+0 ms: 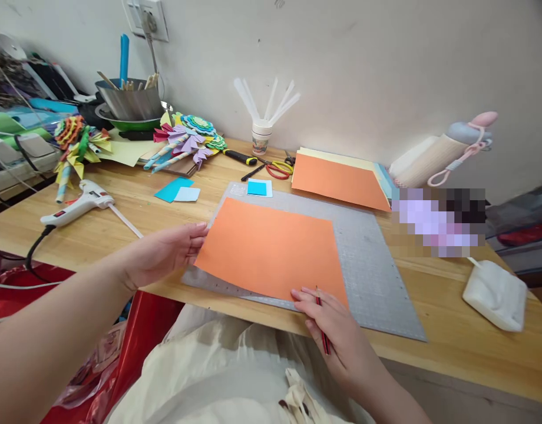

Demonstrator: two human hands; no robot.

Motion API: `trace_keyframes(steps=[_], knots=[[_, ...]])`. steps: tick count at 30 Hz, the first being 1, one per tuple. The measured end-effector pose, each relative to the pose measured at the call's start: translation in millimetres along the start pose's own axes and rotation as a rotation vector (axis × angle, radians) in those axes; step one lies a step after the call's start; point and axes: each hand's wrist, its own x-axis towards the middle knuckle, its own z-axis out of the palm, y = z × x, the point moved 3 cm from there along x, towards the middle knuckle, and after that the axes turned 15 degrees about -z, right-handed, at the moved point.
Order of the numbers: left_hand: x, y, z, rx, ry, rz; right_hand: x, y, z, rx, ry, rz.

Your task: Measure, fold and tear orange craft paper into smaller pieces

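A sheet of orange paper point(271, 247) lies over the grey cutting mat point(370, 280), its near left corner slightly raised. My left hand point(169, 250) is at the sheet's left edge, with the fingers closed around that edge and their tips partly hidden by the paper. Between the fingers of my right hand point(335, 333) is a red and black pencil point(326, 343), pointing away from me. That hand's fingertips rest on the near right edge of the orange sheet.
Small blue paper pieces point(257, 188) lie past the sheet. Behind are scissors point(280, 169), a utility knife point(240, 156), a cup of white sticks point(261, 138) and stacked paper point(339, 176). At left are a glue gun point(79, 206) and paper flowers point(191, 138).
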Motion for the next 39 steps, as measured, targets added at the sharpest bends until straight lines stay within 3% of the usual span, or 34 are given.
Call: trace_keyframes(steps=[4, 6, 7, 9, 12, 15, 18, 21, 23, 25, 28, 31, 34, 36, 39], knots=[[-11, -22, 47.7, -0.234, -0.1, 0.143, -1, -2, 1, 0.007, 0.023, 0.016], [-10, -36, 71.0, -0.397, 0.019, 0.187, 0, -3, 1, 0.025, 0.02, 0.024], [-8, -40, 79.3, -0.482, 0.146, 0.234, 0, -4, 2, 0.034, 0.019, 0.027], [2, -41, 94.4, -0.538, 0.267, 0.29, 0, -5, 1, 0.041, 0.041, 0.039], [15, -15, 102.7, -0.568, 0.353, 0.404, -4, -4, -2, 0.035, 0.168, 0.101], [10, 30, 102.3, -0.499, 0.36, 0.598, -12, -1, -8, 0.049, 0.365, 0.177], [-12, 73, 108.9, -0.022, 0.334, 1.023, -19, 2, -20, 0.06, 0.574, 0.293], [-20, 79, 122.7, 0.587, 0.09, 1.322, -22, 1, -40, 0.056, 0.859, 0.38], [-12, 62, 125.9, 0.942, -0.052, 1.344, -24, -3, -52, 0.003, 1.045, 0.367], [2, 35, 122.5, 1.155, -0.126, 1.236, -28, -8, -59, -0.085, 1.141, 0.325], [18, -6, 112.9, 1.256, -0.206, 1.039, -34, -10, -61, -0.166, 1.025, 0.291], [21, -28, 106.3, 1.291, -0.266, 0.899, -29, -3, -52, -0.161, 0.576, 0.15], [19, -26, 104.4, 1.3, -0.281, 0.835, -13, 2, -37, -0.154, 0.122, -0.022], [14, -24, 102.4, 1.293, -0.253, 0.84, -1, 5, -30, -0.171, 0.021, -0.053], [-5, -42, 87.9, 1.185, -0.04, 0.902, 15, 7, -24, -0.173, 0.068, -0.063]])
